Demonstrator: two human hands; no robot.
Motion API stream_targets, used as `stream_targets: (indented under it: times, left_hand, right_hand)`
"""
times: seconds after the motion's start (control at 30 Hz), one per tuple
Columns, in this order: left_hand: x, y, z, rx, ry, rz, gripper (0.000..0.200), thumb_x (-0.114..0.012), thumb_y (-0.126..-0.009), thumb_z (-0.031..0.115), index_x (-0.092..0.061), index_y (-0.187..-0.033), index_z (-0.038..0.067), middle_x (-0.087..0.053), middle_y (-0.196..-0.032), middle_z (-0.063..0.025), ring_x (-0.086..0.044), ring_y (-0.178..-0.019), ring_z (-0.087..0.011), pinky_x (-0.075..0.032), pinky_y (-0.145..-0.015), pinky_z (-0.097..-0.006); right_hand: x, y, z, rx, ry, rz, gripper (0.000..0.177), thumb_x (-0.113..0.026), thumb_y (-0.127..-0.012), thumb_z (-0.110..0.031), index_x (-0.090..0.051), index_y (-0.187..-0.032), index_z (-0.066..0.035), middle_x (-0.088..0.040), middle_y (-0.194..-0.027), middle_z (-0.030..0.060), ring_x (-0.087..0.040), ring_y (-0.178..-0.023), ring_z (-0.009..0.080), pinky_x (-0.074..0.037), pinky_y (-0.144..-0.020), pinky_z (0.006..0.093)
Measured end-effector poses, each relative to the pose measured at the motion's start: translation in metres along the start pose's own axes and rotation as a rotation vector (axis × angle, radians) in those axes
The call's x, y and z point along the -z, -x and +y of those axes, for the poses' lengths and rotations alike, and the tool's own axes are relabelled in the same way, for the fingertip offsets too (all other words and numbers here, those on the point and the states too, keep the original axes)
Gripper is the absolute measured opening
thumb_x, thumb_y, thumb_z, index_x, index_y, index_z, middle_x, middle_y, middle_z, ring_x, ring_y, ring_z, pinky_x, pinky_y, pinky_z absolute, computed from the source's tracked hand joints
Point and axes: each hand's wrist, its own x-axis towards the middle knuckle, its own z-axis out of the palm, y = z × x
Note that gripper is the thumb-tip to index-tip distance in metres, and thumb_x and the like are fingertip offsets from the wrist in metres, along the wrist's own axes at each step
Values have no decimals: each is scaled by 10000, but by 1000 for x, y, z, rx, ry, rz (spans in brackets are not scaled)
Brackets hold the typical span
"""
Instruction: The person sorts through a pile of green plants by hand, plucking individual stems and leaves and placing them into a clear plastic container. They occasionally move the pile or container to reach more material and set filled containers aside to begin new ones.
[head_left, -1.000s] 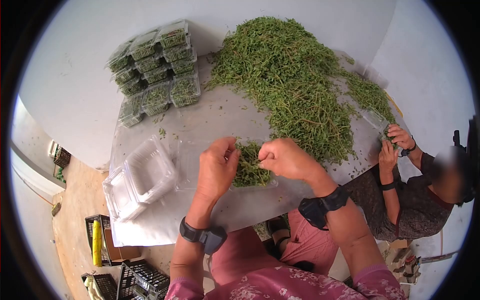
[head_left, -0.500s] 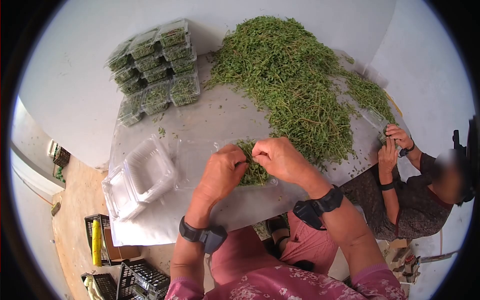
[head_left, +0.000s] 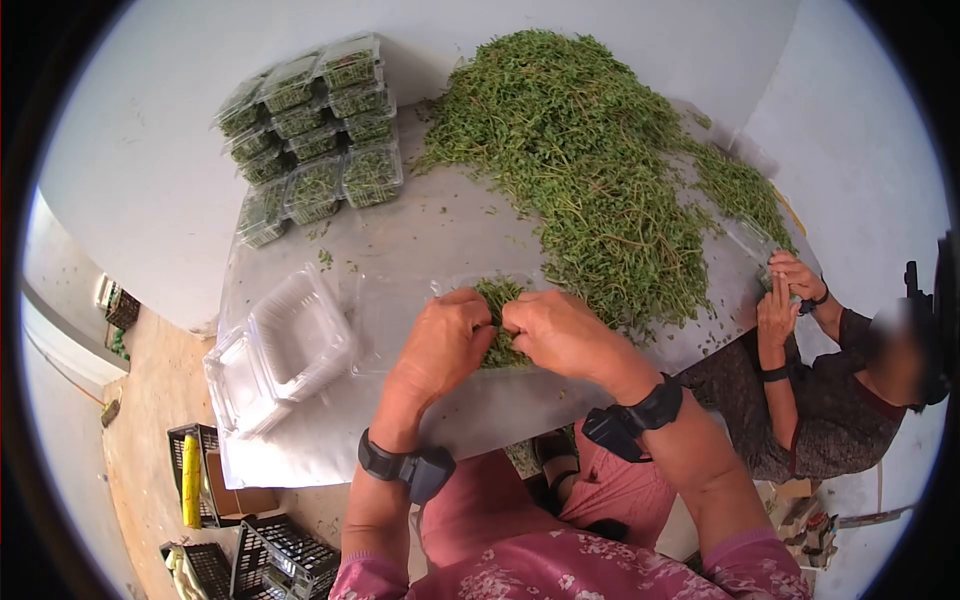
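An open clear plastic clamshell box [head_left: 385, 320] lies on the table in front of me, its lid half toward the left. Leafy green sprigs [head_left: 497, 293] fill its right half. My left hand [head_left: 440, 335] is closed at the left side of these sprigs, fingers curled in a pinch. Opposite it, my right hand [head_left: 562, 332] is also closed, thumb and fingers pressed into the greens. Only a small gap separates the two hands. The fingertips are partly hidden among the leaves. Behind the right hand rises a big heap of the same greens [head_left: 590, 170].
Filled clear boxes [head_left: 318, 130] stand stacked at the back left. Nested open boxes [head_left: 290, 345] lie at the table's left edge. On the right, a co-worker [head_left: 830, 390] holds a clear box in both hands. Black crates [head_left: 285, 560] stand on the floor.
My right hand has come down a little and slightly left, onto the sprigs in the box. The left hand has barely moved.
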Motion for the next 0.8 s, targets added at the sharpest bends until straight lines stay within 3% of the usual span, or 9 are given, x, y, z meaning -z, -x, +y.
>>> stream_targets:
  times: [0.23,0.33,0.43,0.47,0.67,0.77,0.8]
  left_hand:
    - [-3,-1,-3,-82,-50,39,99,-665,-749,-27,-638,-844,-33,-647,-936,-162,-630,-832,-384,-507,-736,-422]
    - [-2,-1,-2,-91,-54,50,91,-653,-757,-30,-635,-846,-32,-646,-931,-165,-628,-833,-388,-504,-738,-430]
    - [-1,-1,-4,-87,-53,45,94,-634,-770,-32,-633,-864,-28,-644,-922,-171,-628,-835,-389,-504,-743,-433]
    - [-1,-1,-4,-85,-54,42,99,-627,-776,-33,-632,-874,-26,-643,-918,-174,-629,-835,-388,-504,-745,-434]
    - [-1,-2,-6,-103,18,191,174,-564,-827,-38,-640,-978,3,-659,-938,-178,-627,-896,-377,-503,-787,-419]
    - [4,-4,-5,-16,131,330,180,-542,-852,-56,-631,-1002,-9,-675,-914,-175,-664,-838,-329,-521,-736,-364]
    - [6,-4,-6,22,148,359,168,-552,-860,-48,-634,-1002,-8,-683,-903,-145,-660,-824,-270,-518,-742,-335]
  right_hand:
    - [-12,-3,-5,-115,111,94,90,-658,-740,-21,-606,-812,-8,-628,-815,156,-611,-776,399,-502,-689,470]
    - [-3,-3,9,24,-29,34,97,-662,-760,-20,-622,-845,4,-645,-785,142,-638,-712,353,-513,-654,430]
    - [18,-1,4,-160,-282,-18,114,-674,-787,-29,-635,-885,17,-663,-757,139,-660,-677,273,-513,-636,371]
    - [25,-4,2,-188,-244,-6,126,-686,-806,-40,-640,-905,23,-674,-749,146,-668,-675,209,-509,-629,332]
    - [22,-7,-11,-173,-281,-39,91,-663,-801,-16,-643,-887,5,-658,-762,142,-658,-697,255,-505,-637,357]
    - [1,-5,1,22,-68,3,91,-646,-791,-14,-649,-882,-8,-637,-784,141,-638,-764,320,-498,-680,409]
    - [-3,-5,2,-12,-55,-28,94,-641,-792,-19,-652,-885,-12,-631,-790,142,-629,-786,334,-493,-692,422]
